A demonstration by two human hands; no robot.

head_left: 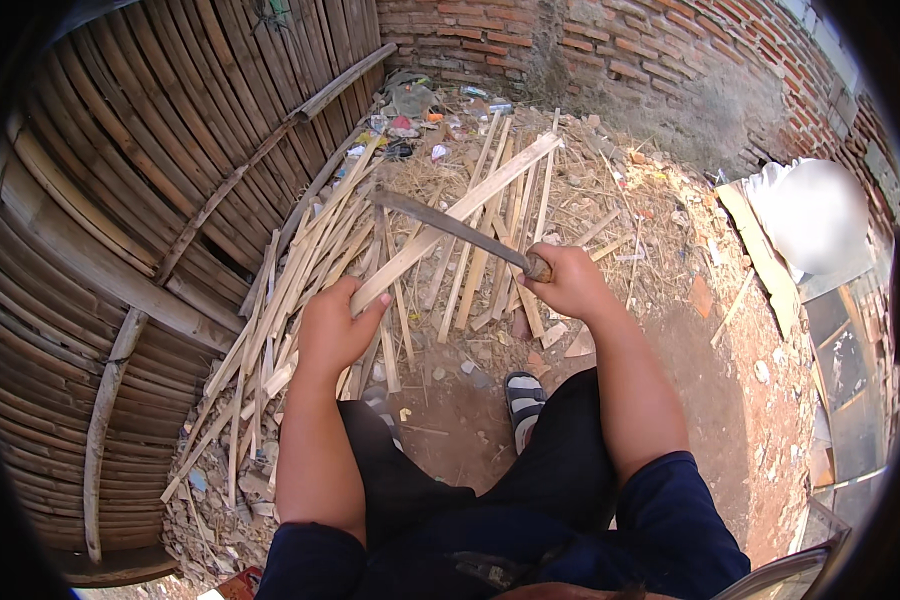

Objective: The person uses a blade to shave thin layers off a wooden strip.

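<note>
My left hand [338,325] is closed around the near end of a long, pale wooden strip [500,180], which slants up and away to the right. In my right hand [567,283] is the handle of a machete [460,229]. Its dark blade points left and lies across the strip, partway along it; whether the edge touches the wood I cannot tell. Below and beyond both hands, many loose wooden strips [310,235] are heaped on the ground, most of them lying lengthwise away from me.
A slatted bamboo wall [100,130] rises close on the left. Beyond the heap stands a brick wall [650,50], with scattered litter [405,125] at its foot. On the right are a white sack-like bundle [770,200], a flat board [765,255] and glass-like panels [855,360]. Rubble covers the ground.
</note>
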